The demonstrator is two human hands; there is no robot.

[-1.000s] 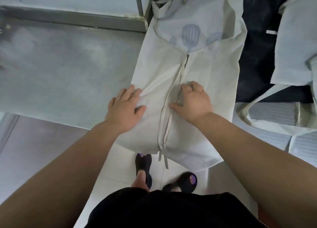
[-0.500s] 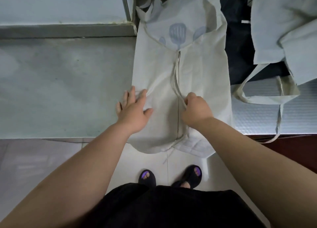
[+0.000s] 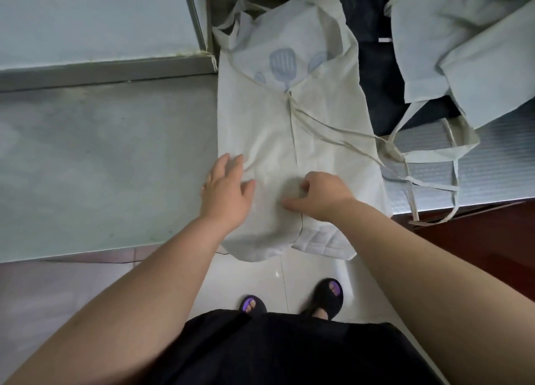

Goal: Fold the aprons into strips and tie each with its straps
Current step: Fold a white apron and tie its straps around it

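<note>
A cream apron (image 3: pixel 327 129) lies lengthwise on the metal table (image 3: pixel 101 158), its two sides folded in to meet at a centre seam. A blue utensil print shows at its far end, and its near end hangs over the table edge. Its thin straps (image 3: pixel 341 129) trail from the seam off to the right. My left hand (image 3: pixel 225 193) rests flat on the left flap with fingers spread. My right hand (image 3: pixel 321 195) sits at the seam, its curled fingers and thumb pinching a bunch of the right flap's fabric.
More pale aprons (image 3: pixel 469 51) with loose straps are heaped at the right, over a dark cloth (image 3: pixel 376 74). A ribbed metal surface (image 3: pixel 486 179) lies under them. A wall and metal ledge (image 3: pixel 101 71) border the table at the far left. My sandalled feet stand on white floor tiles below.
My right hand drew the straps off the centre seam, and they now lie out to the right. It now pinches the flap fabric. My left hand stayed flat on the left flap.
</note>
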